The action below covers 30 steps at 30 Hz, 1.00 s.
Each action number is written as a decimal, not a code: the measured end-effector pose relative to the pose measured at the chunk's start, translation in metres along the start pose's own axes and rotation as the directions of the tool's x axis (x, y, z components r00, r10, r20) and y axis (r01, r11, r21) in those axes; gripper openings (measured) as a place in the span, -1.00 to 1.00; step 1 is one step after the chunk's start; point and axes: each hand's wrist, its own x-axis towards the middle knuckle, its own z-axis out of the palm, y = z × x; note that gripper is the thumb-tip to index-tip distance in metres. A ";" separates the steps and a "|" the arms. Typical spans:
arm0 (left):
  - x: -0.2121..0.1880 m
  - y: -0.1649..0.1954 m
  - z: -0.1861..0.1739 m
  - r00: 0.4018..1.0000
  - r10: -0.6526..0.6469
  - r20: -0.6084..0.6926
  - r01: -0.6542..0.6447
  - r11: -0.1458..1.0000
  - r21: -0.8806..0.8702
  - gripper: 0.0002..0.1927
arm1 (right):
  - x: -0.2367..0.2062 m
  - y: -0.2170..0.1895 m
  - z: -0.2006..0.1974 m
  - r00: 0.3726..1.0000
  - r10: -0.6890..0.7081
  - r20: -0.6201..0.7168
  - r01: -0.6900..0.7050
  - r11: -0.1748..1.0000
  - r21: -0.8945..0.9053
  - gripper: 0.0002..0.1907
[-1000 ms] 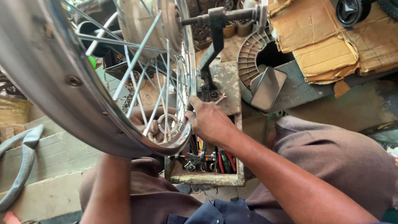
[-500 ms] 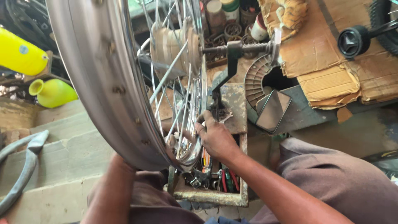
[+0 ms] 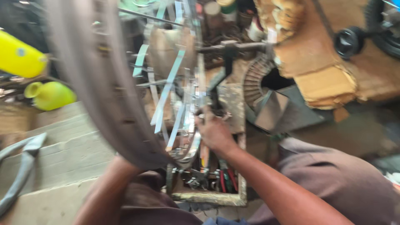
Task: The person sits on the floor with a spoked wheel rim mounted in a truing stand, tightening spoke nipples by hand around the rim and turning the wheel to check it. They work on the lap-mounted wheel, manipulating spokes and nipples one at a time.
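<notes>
Since a second ago the spoked wheel [image 3: 125, 83] on its stand has swung closer and blurs, likely turning; my right hand [image 3: 214, 133], fingers curled at its spokes above the toolbox [image 3: 208, 196], stays; my left hand is hidden behind its rim.
</notes>
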 end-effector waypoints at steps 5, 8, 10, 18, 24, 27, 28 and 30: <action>-0.016 0.020 -0.034 0.937 -0.342 0.077 0.350 0.911 -0.217 -0.49 | -0.005 -0.005 -0.005 0.996 0.028 0.089 -0.035 0.996 0.079 -0.70; -0.009 0.015 -0.028 0.969 -0.236 0.066 0.244 0.905 -0.349 -0.39 | -0.006 -0.011 -0.008 0.994 0.024 0.104 -0.034 0.995 0.093 -0.71; -0.007 0.007 -0.013 0.962 -0.273 0.015 0.244 0.830 -0.501 -0.47 | -0.007 -0.013 -0.009 0.998 -0.026 0.063 0.018 0.993 0.120 -0.71; -0.010 -0.020 0.005 0.961 -0.274 0.036 0.272 0.920 -0.282 -0.37 | -0.007 -0.013 -0.010 0.997 -0.023 0.077 0.013 0.992 0.129 -0.71; -0.007 -0.006 -0.022 0.946 -0.199 0.257 0.302 0.832 -0.465 -0.30 | -0.006 -0.009 -0.008 0.996 0.006 0.088 -0.015 0.994 0.111 -0.72; 0.002 -0.006 -0.023 0.891 -0.207 0.403 0.411 0.744 -0.527 -0.27 | -0.005 -0.007 -0.005 0.998 -0.049 0.031 0.046 0.994 0.095 -0.70; 0.004 -0.006 -0.022 0.923 -0.127 0.363 0.275 0.879 -0.391 -0.27 | -0.004 -0.007 -0.005 0.998 -0.047 0.036 0.045 0.996 0.077 -0.67; 0.009 -0.004 -0.014 0.848 -0.344 0.403 0.528 0.617 -0.584 -0.36 | -0.002 -0.008 -0.002 0.997 -0.035 0.064 0.031 0.998 0.064 -0.66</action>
